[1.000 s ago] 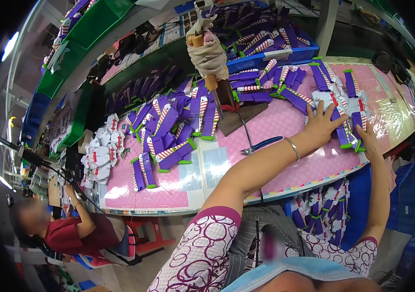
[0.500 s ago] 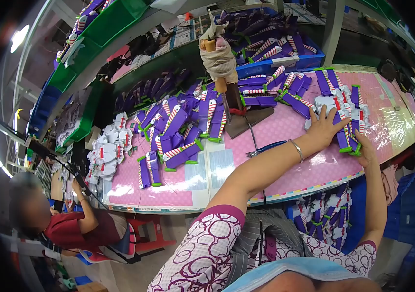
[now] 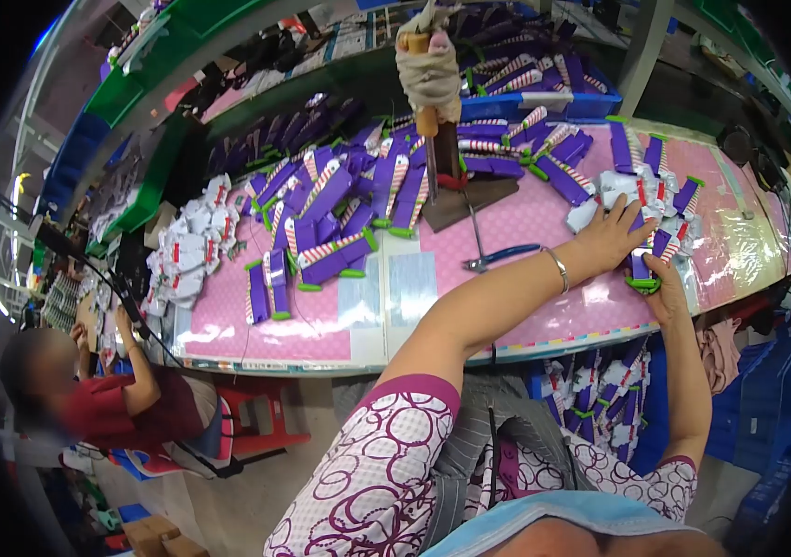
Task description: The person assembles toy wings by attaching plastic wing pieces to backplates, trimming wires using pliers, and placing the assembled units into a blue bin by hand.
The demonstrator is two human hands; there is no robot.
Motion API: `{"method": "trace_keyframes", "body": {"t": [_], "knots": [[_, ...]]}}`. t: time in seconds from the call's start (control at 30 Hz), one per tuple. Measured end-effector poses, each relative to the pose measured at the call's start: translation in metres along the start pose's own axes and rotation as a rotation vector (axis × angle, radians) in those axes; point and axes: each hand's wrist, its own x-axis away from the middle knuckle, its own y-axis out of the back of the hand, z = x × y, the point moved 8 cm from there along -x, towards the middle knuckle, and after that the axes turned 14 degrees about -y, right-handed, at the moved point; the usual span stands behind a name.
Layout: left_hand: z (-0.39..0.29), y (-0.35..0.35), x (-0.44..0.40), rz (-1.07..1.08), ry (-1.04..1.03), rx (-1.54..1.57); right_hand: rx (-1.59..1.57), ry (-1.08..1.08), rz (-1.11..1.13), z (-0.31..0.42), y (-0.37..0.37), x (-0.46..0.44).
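Observation:
My left hand [image 3: 607, 239], with a bracelet at the wrist, lies with its fingers spread over white plastic parts with red marks [image 3: 616, 186] at the right of the table. Its fingertips reach a purple piece with striped edging and green ends. Close beside it, my right hand [image 3: 665, 295] is closed around the near end of the purple striped piece [image 3: 641, 267], by its green tip. My fingers hide part of it, and I cannot tell whether it is one piece or two. More purple striped pieces [image 3: 690, 197] lie just past my hands.
A heap of purple striped pieces [image 3: 326, 195] lies mid-table, with white parts [image 3: 193, 243] left of it. A cloth-wrapped stand [image 3: 429, 79] rises behind blue-handled pliers [image 3: 512, 254]. A blue bin [image 3: 572, 107] stands at the back. Another person [image 3: 126, 399] sits at left.
The view has shifted slightly. My right hand and the piece in it have moved a little closer to my left hand. My left hand stays spread over the parts.

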Motion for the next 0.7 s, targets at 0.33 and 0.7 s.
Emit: {"method": "trace_keyframes", "body": {"t": [0.33, 0.7], "knots": [[-0.162, 0.033, -0.012, -0.136, -0.494, 0.221, -0.128, 0.386, -0.241, -0.082, 0.078, 0.16], [-0.249, -0.044, 0.179, 0.97, -0.542, 0.786, -0.294, -0.003, -0.668, -0.303, 0.186, 0.318]]}}
